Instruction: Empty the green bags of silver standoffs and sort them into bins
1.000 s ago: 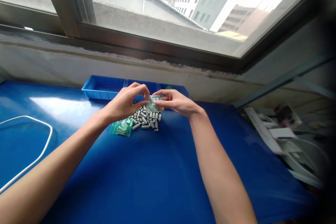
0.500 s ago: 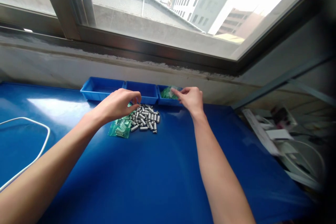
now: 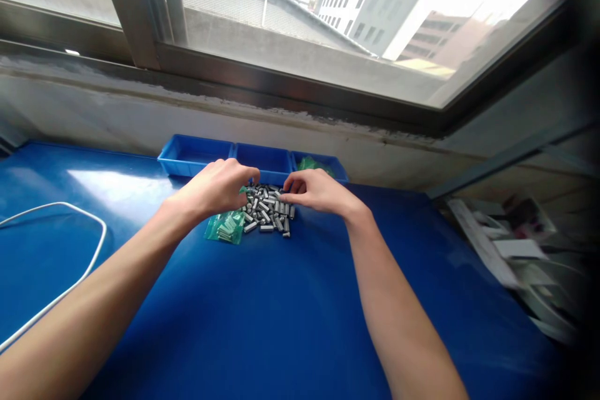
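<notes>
A pile of small grey metal cylinders (image 3: pixel 265 207) lies on the blue tabletop. My left hand (image 3: pixel 220 184) is over its left side, fingers curled, with a bit of green plastic bag (image 3: pixel 242 190) showing between thumb and forefinger; most of that bag is hidden by the hand. My right hand (image 3: pixel 321 192) is at the right edge of the pile. Its fingers are bent, a gap shows between them and the thumb, and I see nothing held there. Below my left hand, a green plastic bag with several cylinders inside (image 3: pixel 225 228) lies flat, beside the pile.
Behind the pile stand blue bins in a row: a left bin (image 3: pixel 187 167), a middle bin (image 3: pixel 269 178) and a right bin (image 3: pixel 341 170) with green bags (image 3: pixel 310 164) in it. A white cable (image 3: pixel 100 244) loops at the left. A wall and window frame (image 3: pixel 290 84) rise behind.
My right hand has moved left and down, from the green plastic in the right bin to the metal pile. My left hand stays by the pile. The view has shifted slightly.
</notes>
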